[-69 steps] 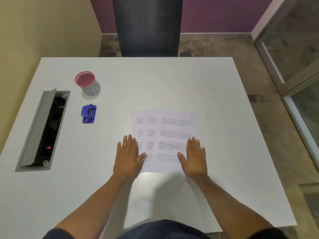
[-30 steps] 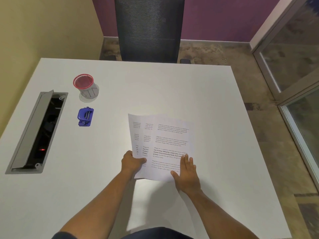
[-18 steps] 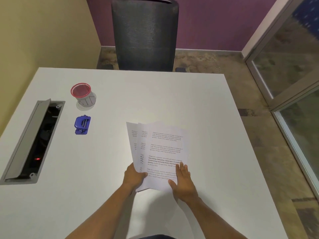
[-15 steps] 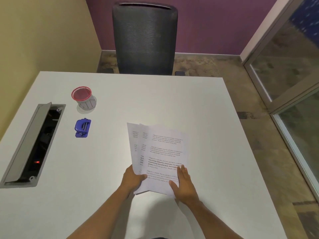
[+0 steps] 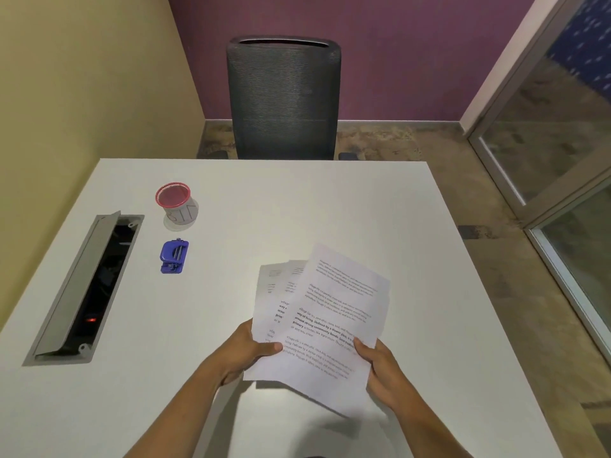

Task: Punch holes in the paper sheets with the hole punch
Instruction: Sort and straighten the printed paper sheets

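Observation:
Three printed paper sheets [image 5: 325,312] are fanned out and held up off the white table [image 5: 297,209] in front of me. My left hand [image 5: 246,353] grips their lower left edge, thumb on top. The lower right edge is gripped by my right hand [image 5: 380,366]. The top sheet is tilted to the right. A small blue hole punch [image 5: 174,256] lies on the table to the far left, well apart from both hands.
A white cup with a red mesh rim [image 5: 177,203] stands just behind the punch. An open grey cable tray [image 5: 86,285] is set into the table's left side. A black mesh chair [image 5: 282,97] stands at the far edge. Glass partitions are at right.
The sheets lay flat under both palms; now both hands have lifted them off the table and the top sheet has swung right. My right hand went from flat to gripping.

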The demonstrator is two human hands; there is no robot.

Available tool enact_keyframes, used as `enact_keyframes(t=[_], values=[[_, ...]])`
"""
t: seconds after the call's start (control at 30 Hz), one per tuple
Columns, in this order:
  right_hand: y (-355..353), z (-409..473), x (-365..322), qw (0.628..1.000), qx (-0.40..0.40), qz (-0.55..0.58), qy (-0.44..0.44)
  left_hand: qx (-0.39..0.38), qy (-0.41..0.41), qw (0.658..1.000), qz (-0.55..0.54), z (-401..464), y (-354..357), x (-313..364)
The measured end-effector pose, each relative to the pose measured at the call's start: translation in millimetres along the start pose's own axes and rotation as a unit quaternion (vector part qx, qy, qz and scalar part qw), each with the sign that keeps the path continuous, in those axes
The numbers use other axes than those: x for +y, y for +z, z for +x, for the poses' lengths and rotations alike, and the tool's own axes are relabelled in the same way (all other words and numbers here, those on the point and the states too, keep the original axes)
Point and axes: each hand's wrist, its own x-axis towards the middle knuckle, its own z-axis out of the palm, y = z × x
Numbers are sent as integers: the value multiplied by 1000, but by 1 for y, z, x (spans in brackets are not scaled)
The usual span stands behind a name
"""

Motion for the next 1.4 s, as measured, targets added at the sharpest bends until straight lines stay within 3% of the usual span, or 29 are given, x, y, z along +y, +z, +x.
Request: enact_keyframes(t=[0.27, 0.4, 0.57, 0.73, 1.03, 1.23, 1.4], values=[[6, -7, 2, 997, 9, -61, 43, -11, -16, 1000, 21, -8, 0, -23], [9, -7, 10, 987, 68, -141, 43, 70, 3, 996, 51, -8, 6, -40], [12, -4, 9, 976, 113, -184, -4, 101, 14, 987, 128, -9, 14, -39], [22, -3, -4, 972, 129, -189, -60, 182, 45, 964, 187, -13, 21, -29], [54, -11, -49, 962, 85, -166, -201, 323, 195, 916, 133, -11, 25, 12], [74, -14, -78, 939, 76, -181, -283, 349, 270, 893, 84, -5, 26, 44], [74, -11, -85, 932, 78, -211, -286, 346, 292, 889, 65, -3, 23, 59]])
